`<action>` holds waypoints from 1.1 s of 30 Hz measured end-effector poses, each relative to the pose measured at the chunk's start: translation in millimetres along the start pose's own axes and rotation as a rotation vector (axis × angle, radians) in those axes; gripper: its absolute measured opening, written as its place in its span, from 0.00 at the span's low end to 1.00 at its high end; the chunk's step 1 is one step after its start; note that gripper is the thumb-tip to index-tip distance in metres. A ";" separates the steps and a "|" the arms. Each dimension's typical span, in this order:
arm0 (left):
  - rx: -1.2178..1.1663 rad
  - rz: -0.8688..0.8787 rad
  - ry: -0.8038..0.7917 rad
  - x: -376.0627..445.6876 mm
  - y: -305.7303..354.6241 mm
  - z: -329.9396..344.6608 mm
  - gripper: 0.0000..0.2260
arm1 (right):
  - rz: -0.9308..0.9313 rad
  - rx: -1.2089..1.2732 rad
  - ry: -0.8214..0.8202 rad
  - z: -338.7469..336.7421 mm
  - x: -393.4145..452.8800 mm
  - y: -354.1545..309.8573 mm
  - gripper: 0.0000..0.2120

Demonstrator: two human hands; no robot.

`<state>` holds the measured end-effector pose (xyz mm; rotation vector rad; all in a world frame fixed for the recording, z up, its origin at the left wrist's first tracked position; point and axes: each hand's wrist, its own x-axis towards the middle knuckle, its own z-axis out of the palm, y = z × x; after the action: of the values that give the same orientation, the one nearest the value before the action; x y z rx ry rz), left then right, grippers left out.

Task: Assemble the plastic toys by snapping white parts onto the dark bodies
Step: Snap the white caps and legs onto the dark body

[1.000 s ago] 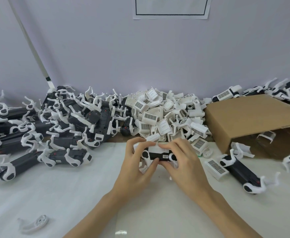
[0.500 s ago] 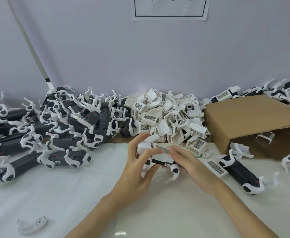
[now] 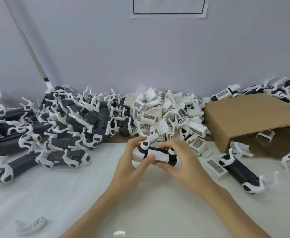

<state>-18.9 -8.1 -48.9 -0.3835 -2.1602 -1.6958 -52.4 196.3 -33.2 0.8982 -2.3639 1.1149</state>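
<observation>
From the head view, both forearms reach in from the bottom edge and meet above the middle of the desk (image 3: 72, 194), which is covered in white sheeting. The left hand (image 3: 132, 166) comes up from the lower left, palm turned inward, fingers curled round the left end of one toy (image 3: 155, 154) with the thumb pressed across its white front. The right hand (image 3: 183, 166) comes in from the lower right, its fingers hooked over the top of the toy's right end and the thumb underneath. The toy is held just off the desk, lying roughly level, a dark body with a white shell on it and a white leg sticking up at the left.

Behind the hands sits one heap of loose white parts (image 3: 166, 117) against the wall, too many to count. To its left is one big pile of dark toys (image 3: 63, 126) with white legs, also past counting. One cardboard box (image 3: 252, 121) lies on its side at the right. In front of it lies one finished toy (image 3: 238, 174), with one loose white cover (image 3: 215, 166) touching its near side. One stray white leg (image 3: 32, 226) lies alone at the lower left.
</observation>
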 end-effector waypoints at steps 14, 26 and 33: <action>-0.003 0.045 -0.034 1.1 2.1 0.3 0.17 | 0.102 0.017 -0.113 2.0 -0.1 2.3 0.11; -0.038 -0.062 -0.081 0.5 -0.7 -0.7 0.20 | 0.283 0.144 -0.211 3.5 -1.9 5.4 0.16; -0.037 -0.049 -0.060 0.4 1.3 0.7 0.18 | 0.282 0.127 -0.187 4.1 -0.7 2.9 0.16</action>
<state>-18.8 -7.2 -47.8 -0.3999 -2.2004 -1.7741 -54.1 194.7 -37.7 0.7553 -2.6608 1.3541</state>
